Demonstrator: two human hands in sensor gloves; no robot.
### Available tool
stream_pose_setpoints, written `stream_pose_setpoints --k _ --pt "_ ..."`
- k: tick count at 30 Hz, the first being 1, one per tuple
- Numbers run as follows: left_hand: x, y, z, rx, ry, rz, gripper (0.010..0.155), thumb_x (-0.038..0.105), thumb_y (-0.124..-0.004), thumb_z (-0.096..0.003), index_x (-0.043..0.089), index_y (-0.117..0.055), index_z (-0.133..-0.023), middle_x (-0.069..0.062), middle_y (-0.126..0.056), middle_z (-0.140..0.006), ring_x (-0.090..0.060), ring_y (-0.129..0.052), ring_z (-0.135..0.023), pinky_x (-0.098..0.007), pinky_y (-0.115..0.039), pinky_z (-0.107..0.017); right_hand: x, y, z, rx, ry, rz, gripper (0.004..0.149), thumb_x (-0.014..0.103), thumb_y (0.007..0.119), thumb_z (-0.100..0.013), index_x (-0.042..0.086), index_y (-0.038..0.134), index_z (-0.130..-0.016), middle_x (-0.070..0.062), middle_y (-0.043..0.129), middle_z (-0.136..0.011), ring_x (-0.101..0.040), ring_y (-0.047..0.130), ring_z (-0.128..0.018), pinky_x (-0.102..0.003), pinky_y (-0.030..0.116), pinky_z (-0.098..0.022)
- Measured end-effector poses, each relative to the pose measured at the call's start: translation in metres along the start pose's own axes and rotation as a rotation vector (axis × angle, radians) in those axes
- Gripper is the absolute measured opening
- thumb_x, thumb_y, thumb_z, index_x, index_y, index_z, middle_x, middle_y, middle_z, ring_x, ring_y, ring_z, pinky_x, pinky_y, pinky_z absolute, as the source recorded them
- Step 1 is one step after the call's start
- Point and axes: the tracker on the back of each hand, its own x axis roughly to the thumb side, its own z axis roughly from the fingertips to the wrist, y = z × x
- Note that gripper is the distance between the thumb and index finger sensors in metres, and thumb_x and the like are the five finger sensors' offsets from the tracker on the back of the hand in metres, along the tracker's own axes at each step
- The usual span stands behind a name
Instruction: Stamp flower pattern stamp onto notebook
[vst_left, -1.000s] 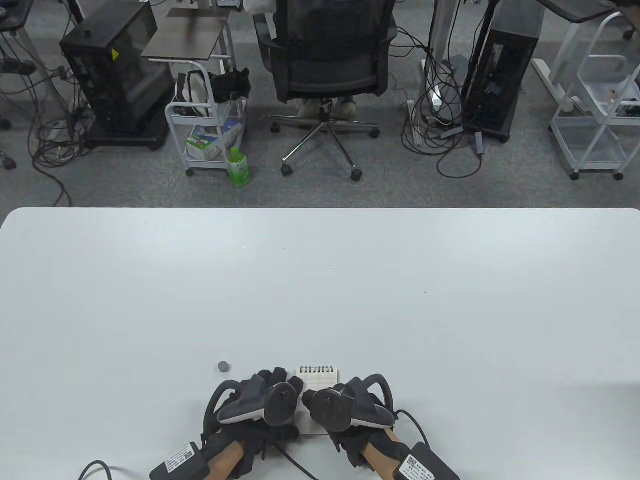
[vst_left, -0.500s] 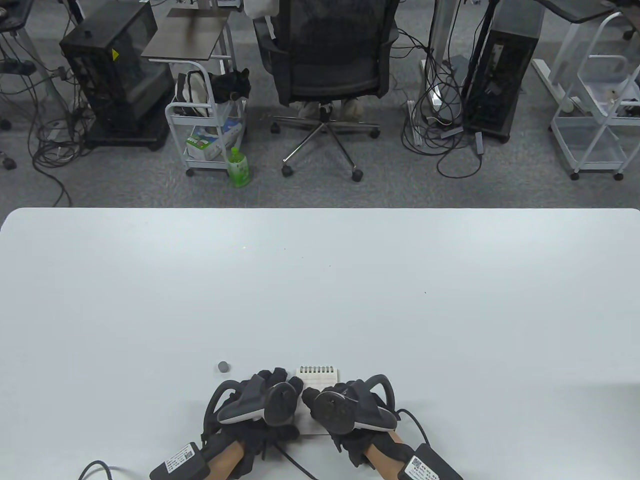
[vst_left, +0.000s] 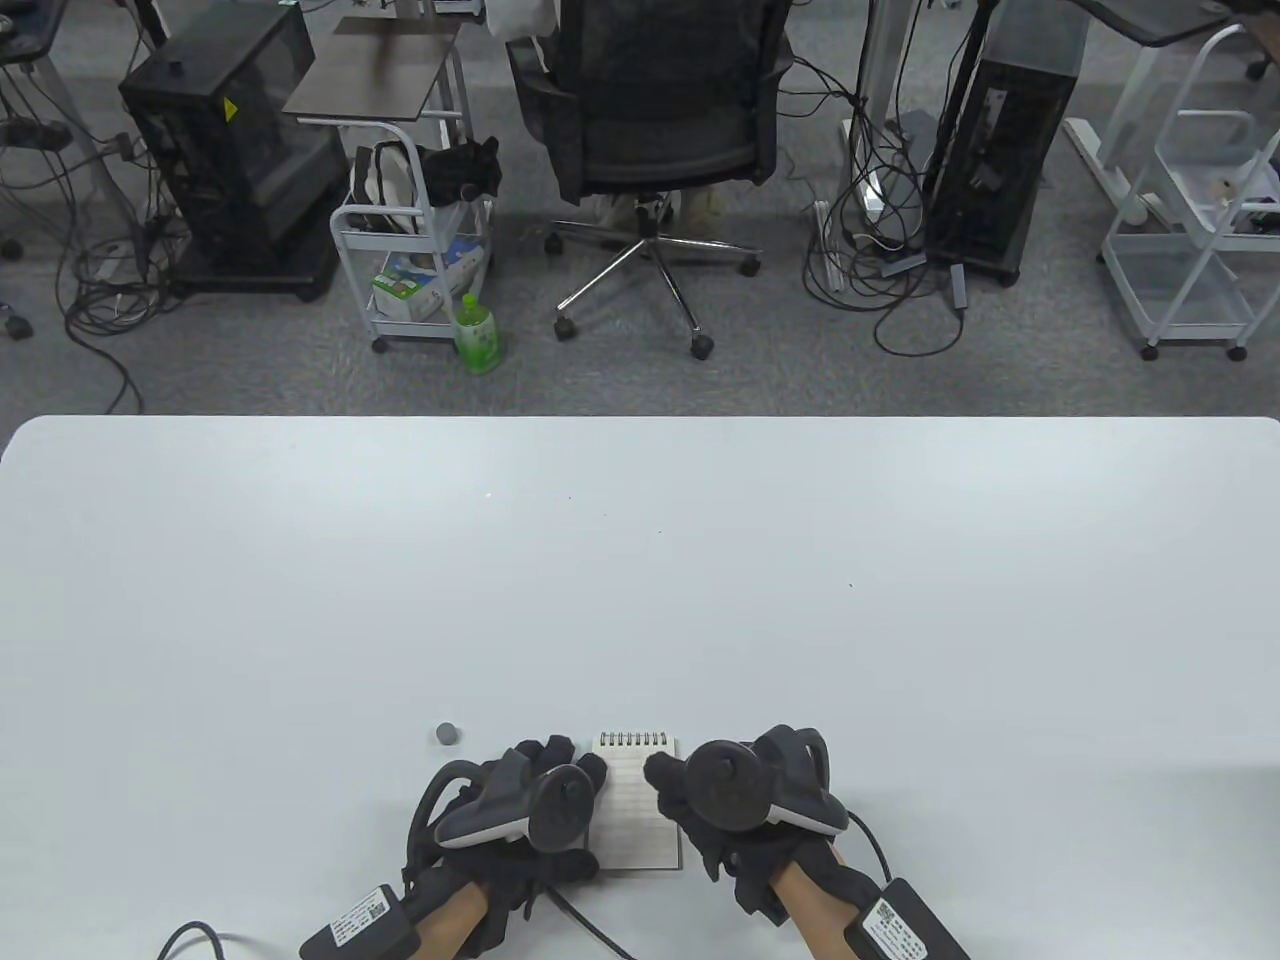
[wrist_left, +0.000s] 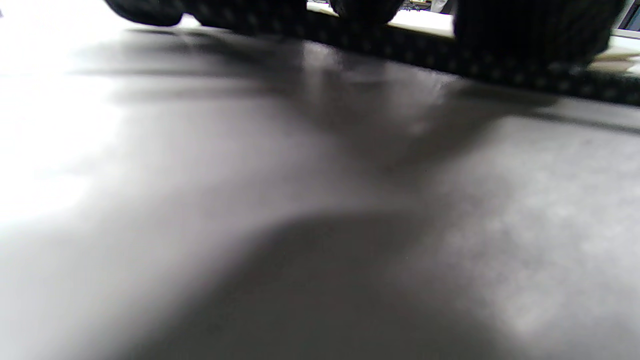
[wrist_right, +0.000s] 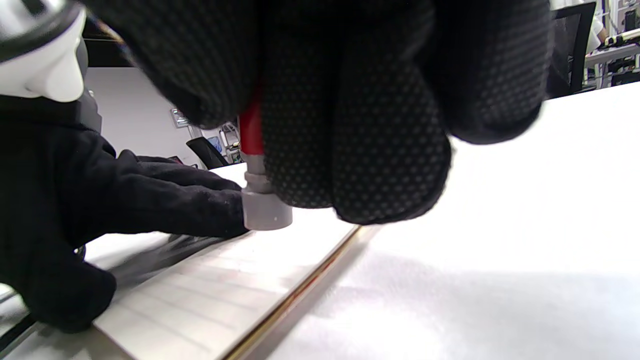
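A small spiral-bound lined white notebook lies open near the front edge of the white bench. The black-gloved left hand rests flat on the notebook's left side, fingers spread. The black-gloved right hand grips a red-handled stamp with a grey round base, its base at the page's right part. A small grey cap sits left of the notebook.

The right hand is now farther right and forward, uncovering more of the notebook; the chair has turned.
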Motion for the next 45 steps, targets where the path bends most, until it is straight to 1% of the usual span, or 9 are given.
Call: stream_pose_setpoints --k 6,13,35,41,43,45 --pt "0.000 0.000 0.000 0.000 0.001 0.000 0.090 0.063 -0.070 -0.0336 0.023 -0.036 -0.107 -0.017 -0.030 -0.112 -0.046 -0.037 -0.100 -0.064 -0.045 -0.066 0.004 0.005 -0.001 0.043 -0.020 0.046 0.044 0.030 0.087 -0.039 0.018 0.086 -0.081 -0.016 0.100 -0.059 -0.031 0.109 -0.043 -0.053 0.084 -0.045" --pt "0.000 0.000 0.000 0.000 0.001 0.000 0.090 0.063 -0.070 -0.0336 0.023 -0.036 -0.107 -0.017 -0.030 -0.112 -0.046 -0.037 -0.100 -0.064 -0.046 -0.066 0.006 0.009 -0.002 0.058 -0.024 0.058 0.044 0.030 0.087 -0.039 0.018 0.086 -0.081 -0.016 0.100 -0.059 -0.031 0.109 -0.043 -0.053 0.084 -0.045" --pt "0.000 0.000 0.000 0.000 0.001 0.000 0.090 0.063 -0.069 -0.0337 0.023 -0.036 -0.107 -0.017 -0.030 -0.112 -0.046 -0.036 -0.100 -0.064 -0.045 -0.066 0.014 0.015 -0.004 0.066 -0.032 0.112 0.044 0.029 0.088 -0.039 0.016 0.086 -0.081 -0.017 0.100 -0.058 -0.031 0.109 -0.042 -0.053 0.085 -0.045" --pt "0.000 0.000 0.000 0.000 0.001 0.000 0.090 0.063 -0.069 -0.0338 0.023 -0.035 -0.107 -0.017 -0.030 -0.112 -0.046 -0.037 -0.100 -0.063 -0.045 -0.066 0.016 0.018 -0.006 0.113 -0.013 0.110 0.043 0.028 0.087 -0.039 0.017 0.086 -0.081 -0.019 0.099 -0.059 -0.032 0.109 -0.043 -0.053 0.084 -0.045" --pt "0.000 0.000 0.000 0.000 0.001 0.000 0.090 0.063 -0.069 -0.0337 0.023 -0.035 -0.107 -0.017 -0.030 -0.112 -0.046 -0.036 -0.100 -0.064 -0.045 -0.066 0.016 0.017 -0.007 0.159 0.028 0.092 0.043 0.028 0.086 -0.040 0.017 0.085 -0.082 -0.019 0.098 -0.062 -0.034 0.108 -0.047 -0.054 0.083 -0.047" --pt "0.000 0.000 0.000 0.000 0.001 0.000 0.090 0.063 -0.069 -0.0336 0.023 -0.036 -0.107 -0.017 -0.030 -0.112 -0.046 -0.037 -0.100 -0.064 -0.045 -0.066 0.016 0.018 -0.008 0.175 0.037 0.078 0.043 0.027 0.085 -0.040 0.017 0.084 -0.082 -0.021 0.097 -0.062 -0.034 0.108 -0.048 -0.054 0.083 -0.048"
